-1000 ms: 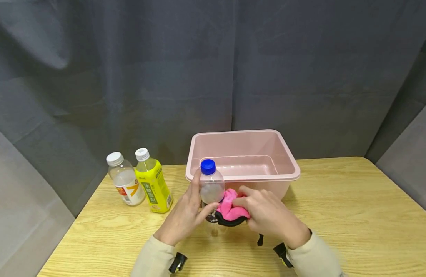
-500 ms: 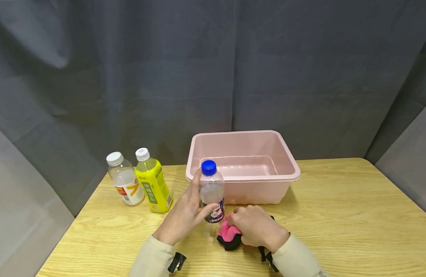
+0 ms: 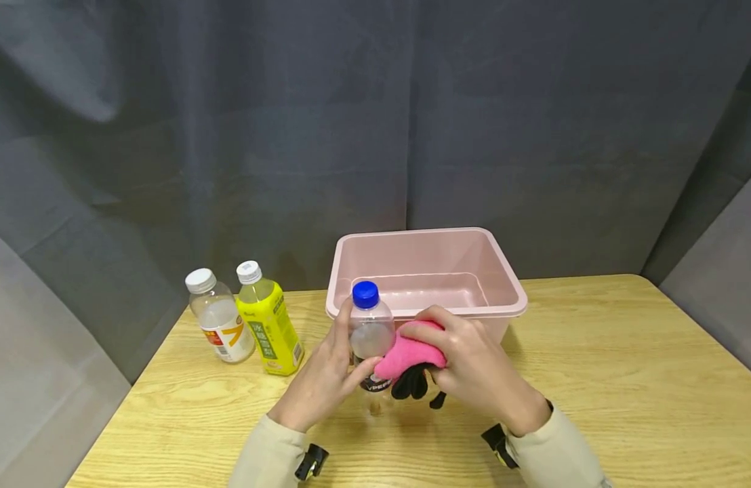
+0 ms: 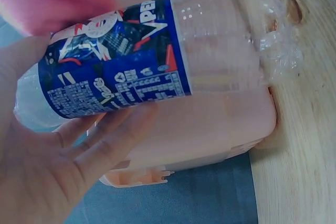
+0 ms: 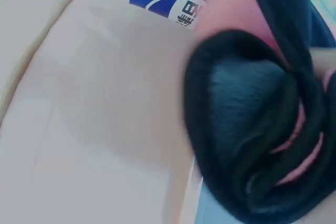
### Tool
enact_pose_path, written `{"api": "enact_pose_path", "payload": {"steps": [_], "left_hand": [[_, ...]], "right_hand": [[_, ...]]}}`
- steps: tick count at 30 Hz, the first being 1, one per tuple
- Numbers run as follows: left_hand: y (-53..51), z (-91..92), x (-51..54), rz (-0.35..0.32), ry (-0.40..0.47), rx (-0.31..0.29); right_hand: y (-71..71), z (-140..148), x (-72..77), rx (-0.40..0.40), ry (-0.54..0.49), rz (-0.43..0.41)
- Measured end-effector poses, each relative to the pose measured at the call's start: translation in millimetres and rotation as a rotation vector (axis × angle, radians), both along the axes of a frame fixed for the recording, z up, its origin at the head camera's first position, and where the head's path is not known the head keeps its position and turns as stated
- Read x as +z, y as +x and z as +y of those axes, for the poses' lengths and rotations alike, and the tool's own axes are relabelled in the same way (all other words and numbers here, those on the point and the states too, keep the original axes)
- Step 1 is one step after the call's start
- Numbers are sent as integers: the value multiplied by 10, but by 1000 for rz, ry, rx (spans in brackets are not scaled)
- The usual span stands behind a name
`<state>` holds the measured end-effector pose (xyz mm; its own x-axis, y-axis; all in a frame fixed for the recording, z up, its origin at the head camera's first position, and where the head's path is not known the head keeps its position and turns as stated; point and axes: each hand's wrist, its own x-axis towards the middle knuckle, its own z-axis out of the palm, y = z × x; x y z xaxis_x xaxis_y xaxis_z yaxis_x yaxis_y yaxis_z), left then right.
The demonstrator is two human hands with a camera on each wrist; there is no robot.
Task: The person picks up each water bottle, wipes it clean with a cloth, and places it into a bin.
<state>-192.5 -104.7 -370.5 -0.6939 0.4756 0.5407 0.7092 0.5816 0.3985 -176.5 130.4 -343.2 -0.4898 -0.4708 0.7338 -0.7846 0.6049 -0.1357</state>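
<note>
A clear plastic bottle with a blue cap stands upright on the table, its dark blue printed label partly covered in the head view. My left hand grips it from the left, thumb on the near side and fingers behind. In my right hand is a bunched pink cloth with black edging, which meets the bottle's right side at label height. Folds of the cloth's black part fill much of the right wrist view, where the right fingers are mostly hidden.
Just behind the hands sits a pink plastic bin. To the left stand a white-capped clear bottle and a yellow-labelled bottle. A dark grey curtain hangs behind the wooden table.
With the cloth, my right hand went down toward the bottle's base, then came back up to its right side. The left hand stays around the bottle, nearly still.
</note>
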Motion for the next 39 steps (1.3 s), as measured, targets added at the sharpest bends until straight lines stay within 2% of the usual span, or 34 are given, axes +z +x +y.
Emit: {"api": "enact_pose_path", "payload": {"steps": [5, 9, 15, 19, 25, 29, 32, 35, 39], "left_hand": [[-5, -34, 2, -2, 17, -13], [-6, -47, 2, 20, 16, -32], [6, -14, -1, 6, 49, -33], [23, 59, -17, -16, 115, -17], [32, 181, -41, -24, 196, 80], [31, 204, -24, 6, 228, 101], [41, 184, 4, 18, 251, 111], [44, 152, 34, 22, 263, 107], [23, 91, 68, 15, 255, 52]], "right_hand": [[-28, -18, 36, 7, -196, 117], [-33, -22, 48, 0, -277, 151], [-36, -6, 49, 5, -271, 164], [-36, -5, 54, 11, -253, 173], [-12, 42, 84, -2, -203, 157], [-3, 152, 135, 7, -183, 127], [-12, 222, 179, 45, -238, 106], [-23, 238, 200, 74, -341, 89], [-45, 180, 173, 106, -452, 93]]}}
